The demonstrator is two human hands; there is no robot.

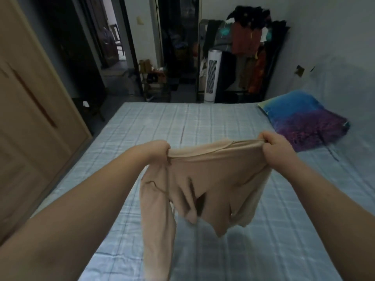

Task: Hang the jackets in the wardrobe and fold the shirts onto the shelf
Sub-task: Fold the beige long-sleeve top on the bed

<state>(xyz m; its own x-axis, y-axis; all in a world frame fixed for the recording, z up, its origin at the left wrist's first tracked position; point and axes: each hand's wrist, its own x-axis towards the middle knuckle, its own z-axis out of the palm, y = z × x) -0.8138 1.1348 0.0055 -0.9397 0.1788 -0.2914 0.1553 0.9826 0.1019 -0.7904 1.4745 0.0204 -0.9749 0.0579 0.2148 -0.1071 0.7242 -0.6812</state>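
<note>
A beige long-sleeved shirt (211,185) hangs in the air above the bed (162,126), stretched between my two hands. My left hand (157,150) grips its top edge on the left. My right hand (276,147) grips the top edge on the right, fingers curled round bunched cloth. One sleeve dangles down at the lower left, and the shirt's lower part is crumpled and folded on itself.
A wooden wardrobe (30,122) with shut doors stands at the left beside the bed. A blue and purple pillow (304,120) lies at the bed's right. Beyond the bed stand a white tower fan (211,76) and a rack of hanging clothes (249,47).
</note>
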